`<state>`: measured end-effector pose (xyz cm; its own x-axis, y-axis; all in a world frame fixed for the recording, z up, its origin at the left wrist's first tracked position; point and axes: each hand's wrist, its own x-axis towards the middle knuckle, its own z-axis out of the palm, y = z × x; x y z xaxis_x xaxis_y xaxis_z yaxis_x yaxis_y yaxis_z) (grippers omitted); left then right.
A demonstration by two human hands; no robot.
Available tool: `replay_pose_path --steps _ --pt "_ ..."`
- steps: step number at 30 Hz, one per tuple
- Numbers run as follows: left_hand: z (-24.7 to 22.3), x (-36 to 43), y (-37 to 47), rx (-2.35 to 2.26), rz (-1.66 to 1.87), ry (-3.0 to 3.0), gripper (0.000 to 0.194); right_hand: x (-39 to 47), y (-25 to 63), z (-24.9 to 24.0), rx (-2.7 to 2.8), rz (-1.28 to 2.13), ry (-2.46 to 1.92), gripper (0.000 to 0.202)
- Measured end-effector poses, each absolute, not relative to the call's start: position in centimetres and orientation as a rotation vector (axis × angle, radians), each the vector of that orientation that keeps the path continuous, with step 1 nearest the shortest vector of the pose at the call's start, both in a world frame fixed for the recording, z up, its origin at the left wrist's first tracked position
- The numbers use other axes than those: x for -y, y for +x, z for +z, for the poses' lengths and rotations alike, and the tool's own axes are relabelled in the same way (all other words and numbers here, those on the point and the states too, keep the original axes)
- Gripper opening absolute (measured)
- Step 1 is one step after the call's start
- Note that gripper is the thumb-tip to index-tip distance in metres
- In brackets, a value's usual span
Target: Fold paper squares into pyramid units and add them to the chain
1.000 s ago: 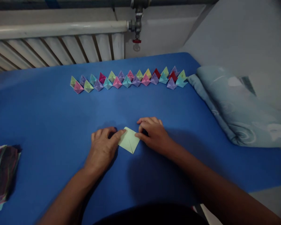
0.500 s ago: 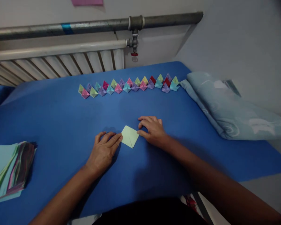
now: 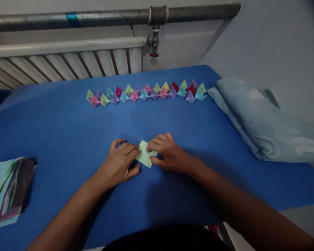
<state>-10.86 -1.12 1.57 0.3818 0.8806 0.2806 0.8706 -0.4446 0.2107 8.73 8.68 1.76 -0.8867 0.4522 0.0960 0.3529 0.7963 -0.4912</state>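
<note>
A small pale-green folded paper point(image 3: 143, 156) lies on the blue surface, one corner pointing toward me and a crease line running down to it. From the left, my left hand point(image 3: 121, 162) holds its left corner down with the fingertips, the thumb resting lower, off the paper. My right hand point(image 3: 166, 151) grips the right side between its bent fingers and thumb, which cover part of that side. Beyond both hands stands a double row of small folded-paper pieces point(image 3: 134, 96) in pink, purple, blue, green, yellow and red.
A stack of coloured paper sheets point(image 3: 0, 195) lies at the left edge of the blue surface point(image 3: 68, 129). To the right is a folded pale-blue cloth point(image 3: 251, 122). Behind are a white radiator point(image 3: 89, 64) and a metal pipe point(image 3: 107, 18) with a red-handled valve point(image 3: 154, 54).
My right hand has moved in over the paper's right side and now grips it. The left fingers reach slightly further onto the left corner. The view has shifted a little.
</note>
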Motion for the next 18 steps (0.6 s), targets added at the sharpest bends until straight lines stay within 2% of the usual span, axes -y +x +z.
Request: replay_pose_path --steps 9,14,18 --pt "0.86 0.68 -11.28 -1.592 0.651 2.672 0.016 -8.95 8.79 1.64 2.79 0.822 -0.668 0.021" --pt "1.18 0.99 -11.1 -1.605 0.637 2.643 0.027 -8.66 8.81 1.66 2.787 0.831 -0.672 0.024" --pt "1.34 1.23 -11.02 -1.636 0.622 2.597 0.026 -8.39 8.7 1.77 2.79 0.845 -0.722 0.028"
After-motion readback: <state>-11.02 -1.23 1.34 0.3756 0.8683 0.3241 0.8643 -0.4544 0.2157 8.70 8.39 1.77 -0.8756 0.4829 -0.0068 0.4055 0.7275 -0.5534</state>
